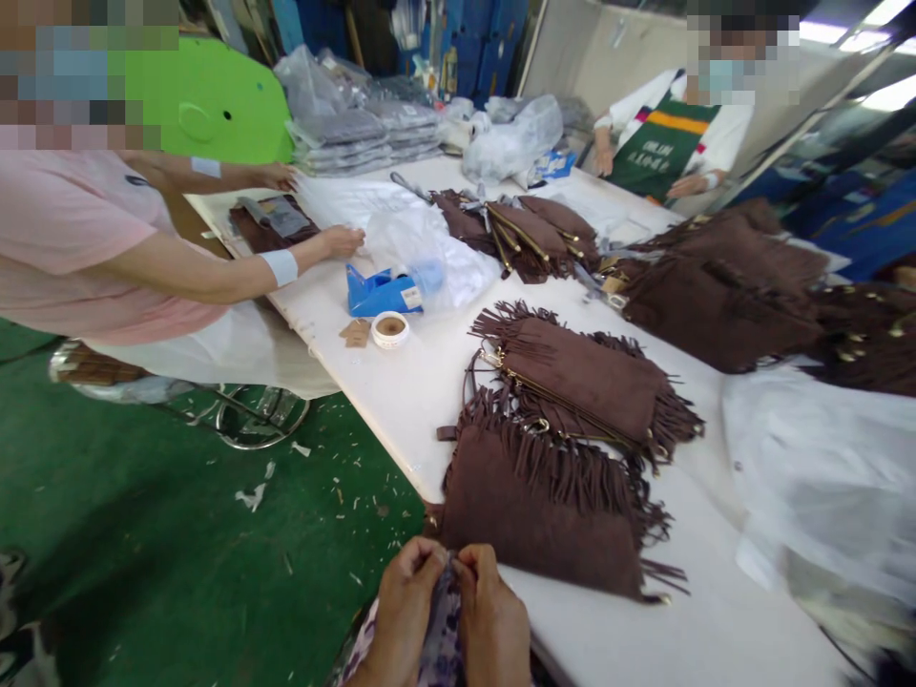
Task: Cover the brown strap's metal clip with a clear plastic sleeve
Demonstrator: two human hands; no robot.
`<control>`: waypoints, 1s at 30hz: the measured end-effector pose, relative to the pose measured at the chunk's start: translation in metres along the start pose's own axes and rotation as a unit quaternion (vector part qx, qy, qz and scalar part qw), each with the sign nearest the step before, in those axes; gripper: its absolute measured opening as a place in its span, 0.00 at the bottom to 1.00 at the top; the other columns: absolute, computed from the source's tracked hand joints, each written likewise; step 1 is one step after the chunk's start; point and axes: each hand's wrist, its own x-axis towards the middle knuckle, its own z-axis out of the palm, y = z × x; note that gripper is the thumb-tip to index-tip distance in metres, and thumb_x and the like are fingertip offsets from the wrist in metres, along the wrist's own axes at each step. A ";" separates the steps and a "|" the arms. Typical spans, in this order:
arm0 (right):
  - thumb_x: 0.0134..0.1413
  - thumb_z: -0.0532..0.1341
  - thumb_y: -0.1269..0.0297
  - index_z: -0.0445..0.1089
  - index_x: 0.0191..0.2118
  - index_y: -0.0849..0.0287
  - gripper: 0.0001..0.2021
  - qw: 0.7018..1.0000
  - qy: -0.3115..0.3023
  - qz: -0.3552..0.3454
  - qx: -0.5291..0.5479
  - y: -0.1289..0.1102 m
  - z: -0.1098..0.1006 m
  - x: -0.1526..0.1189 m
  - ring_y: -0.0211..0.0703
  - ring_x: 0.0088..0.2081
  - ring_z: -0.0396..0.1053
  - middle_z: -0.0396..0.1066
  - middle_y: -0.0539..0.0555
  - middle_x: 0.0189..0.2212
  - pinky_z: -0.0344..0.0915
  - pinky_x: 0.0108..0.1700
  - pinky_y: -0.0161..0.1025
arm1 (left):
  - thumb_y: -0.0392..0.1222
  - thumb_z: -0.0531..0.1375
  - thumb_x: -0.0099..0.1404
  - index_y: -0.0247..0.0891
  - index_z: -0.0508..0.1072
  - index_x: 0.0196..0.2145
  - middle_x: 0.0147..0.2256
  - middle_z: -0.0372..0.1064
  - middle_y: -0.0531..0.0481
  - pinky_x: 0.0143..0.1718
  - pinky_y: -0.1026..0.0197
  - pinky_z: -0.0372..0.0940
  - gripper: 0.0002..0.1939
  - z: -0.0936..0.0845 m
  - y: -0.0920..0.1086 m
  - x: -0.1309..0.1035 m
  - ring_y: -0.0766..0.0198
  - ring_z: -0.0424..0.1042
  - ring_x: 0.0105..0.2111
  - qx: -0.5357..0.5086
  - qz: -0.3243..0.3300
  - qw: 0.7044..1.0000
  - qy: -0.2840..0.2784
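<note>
Close together at the near table edge, my left hand (pixel 405 606) and my right hand (pixel 493 611) are both closed in a pinch. Between them hangs a thin, see-through greyish plastic piece (pixel 444 620), with patterned clothing showing behind it; its full shape is hidden. Just beyond my fingers lies a dark brown fringed bag (pixel 536 506), flat on the white table (pixel 386 410). Behind it rests another brown fringed bag (pixel 587 367) with a gold zipper, overlapping further fringe beneath.
A person in pink (pixel 107 239) handles clear plastic at the left. Another person in a green apron (pixel 662 143) stands at the far side. A blue tape dispenser (pixel 383 294), a tape roll (pixel 390 330), more brown bags (pixel 722 286) and white plastic (pixel 822 468) lie on the table.
</note>
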 end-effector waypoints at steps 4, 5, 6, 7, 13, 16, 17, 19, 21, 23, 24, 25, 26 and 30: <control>0.65 0.50 0.58 0.66 0.36 0.55 0.11 0.999 0.033 -0.012 0.028 0.003 0.004 -0.004 0.44 0.26 0.75 0.76 0.49 0.25 0.61 0.26 0.34 | 0.50 0.62 0.56 0.38 0.72 0.28 0.28 0.70 0.50 0.33 0.64 0.62 0.12 -0.001 0.002 0.001 0.61 0.67 0.29 0.044 0.018 0.999 0.016; 0.65 0.49 0.58 0.67 0.37 0.55 0.13 0.998 0.043 -0.025 0.042 0.004 0.005 -0.006 0.44 0.27 0.75 0.77 0.51 0.28 0.62 0.27 0.34 | 0.50 0.62 0.56 0.38 0.72 0.28 0.28 0.70 0.50 0.33 0.64 0.62 0.12 -0.001 0.002 0.002 0.61 0.67 0.30 0.047 0.023 0.999 0.015; 0.65 0.48 0.58 0.68 0.38 0.56 0.14 0.996 0.054 -0.037 0.061 0.007 0.006 -0.008 0.44 0.30 0.76 0.77 0.53 0.31 0.64 0.31 0.34 | 0.50 0.62 0.56 0.38 0.72 0.28 0.28 0.70 0.50 0.34 0.64 0.62 0.12 -0.002 0.002 0.002 0.61 0.67 0.30 0.048 0.027 0.998 0.013; 0.65 0.48 0.58 0.69 0.40 0.56 0.15 0.993 0.063 -0.046 0.086 0.010 0.007 -0.011 0.45 0.34 0.76 0.77 0.55 0.35 0.66 0.35 0.35 | 0.50 0.62 0.56 0.38 0.72 0.28 0.28 0.70 0.51 0.34 0.64 0.62 0.12 -0.002 0.002 0.002 0.61 0.67 0.30 0.050 0.028 0.998 0.010; 0.59 0.53 0.53 0.69 0.50 0.60 0.20 0.934 -0.025 0.081 0.348 0.021 0.011 -0.017 0.47 0.33 0.73 0.76 0.59 0.37 0.70 0.34 0.40 | 0.51 0.59 0.60 0.37 0.71 0.30 0.27 0.70 0.51 0.33 0.64 0.62 0.13 -0.003 0.000 0.002 0.62 0.68 0.29 0.051 0.029 0.998 -0.007; 0.54 0.58 0.47 0.67 0.51 0.59 0.25 0.815 -0.128 0.189 0.533 0.018 0.015 -0.014 0.35 0.15 0.57 0.66 0.47 0.18 0.54 0.17 0.31 | 0.51 0.59 0.60 0.37 0.71 0.30 0.27 0.70 0.51 0.33 0.64 0.62 0.13 -0.003 0.002 0.000 0.62 0.67 0.28 0.044 0.023 0.999 -0.008; 0.52 0.61 0.46 0.68 0.49 0.59 0.25 0.775 -0.142 0.204 0.581 0.017 0.016 -0.014 0.33 0.14 0.53 0.61 0.44 0.16 0.50 0.16 0.29 | 0.50 0.60 0.60 0.37 0.71 0.29 0.27 0.70 0.50 0.33 0.64 0.62 0.13 -0.003 0.003 0.000 0.62 0.67 0.28 0.048 0.023 0.999 -0.003; 0.48 0.65 0.46 0.70 0.43 0.59 0.23 0.721 -0.142 0.220 0.642 0.014 0.018 -0.012 0.29 0.15 0.49 0.57 0.42 0.15 0.46 0.17 0.27 | 0.49 0.60 0.59 0.37 0.71 0.29 0.27 0.71 0.50 0.33 0.64 0.62 0.12 -0.002 0.005 -0.001 0.63 0.67 0.29 0.059 0.022 0.998 0.004; 0.45 0.67 0.48 0.71 0.38 0.60 0.21 0.697 -0.130 0.239 0.664 0.012 0.018 -0.011 0.27 0.16 0.47 0.56 0.42 0.15 0.43 0.18 0.26 | 0.49 0.61 0.58 0.37 0.71 0.29 0.27 0.71 0.50 0.32 0.64 0.62 0.12 -0.001 0.007 -0.002 0.63 0.68 0.28 0.056 0.017 0.998 0.006; 0.43 0.68 0.49 0.70 0.35 0.62 0.20 0.686 -0.119 0.250 0.673 0.009 0.018 -0.010 0.26 0.17 0.46 0.57 0.43 0.17 0.41 0.18 0.26 | 0.49 0.61 0.58 0.37 0.71 0.29 0.27 0.70 0.51 0.32 0.64 0.63 0.12 -0.001 0.007 -0.002 0.63 0.68 0.27 0.039 0.008 0.999 0.001; 0.42 0.69 0.49 0.70 0.34 0.62 0.20 0.682 -0.114 0.254 0.676 0.008 0.017 -0.009 0.26 0.17 0.46 0.57 0.43 0.17 0.40 0.18 0.25 | 0.49 0.62 0.57 0.37 0.71 0.29 0.27 0.70 0.51 0.31 0.64 0.63 0.12 -0.001 0.007 -0.002 0.63 0.68 0.27 0.030 0.006 1.000 -0.003; 0.41 0.69 0.49 0.70 0.33 0.62 0.21 0.680 -0.110 0.257 0.678 0.007 0.017 -0.009 0.26 0.17 0.46 0.58 0.43 0.17 0.40 0.19 0.25 | 0.50 0.62 0.57 0.36 0.71 0.29 0.26 0.70 0.51 0.31 0.64 0.63 0.12 -0.001 0.006 -0.001 0.63 0.68 0.27 0.023 0.005 1.000 -0.006; 0.39 0.70 0.49 0.70 0.33 0.62 0.21 0.679 -0.106 0.261 0.678 0.007 0.018 -0.008 0.26 0.17 0.46 0.58 0.43 0.17 0.40 0.19 0.26 | 0.50 0.63 0.56 0.36 0.71 0.29 0.26 0.70 0.50 0.31 0.64 0.63 0.13 -0.001 0.005 -0.001 0.62 0.69 0.27 0.017 0.005 1.000 -0.007; 0.39 0.68 0.48 0.69 0.32 0.62 0.22 0.701 -0.091 0.267 0.654 0.006 0.023 -0.007 0.27 0.17 0.48 0.58 0.43 0.17 0.42 0.19 0.26 | 0.51 0.66 0.52 0.36 0.72 0.29 0.26 0.71 0.50 0.29 0.64 0.64 0.15 -0.001 0.000 0.000 0.63 0.69 0.27 -0.008 -0.013 1.000 -0.002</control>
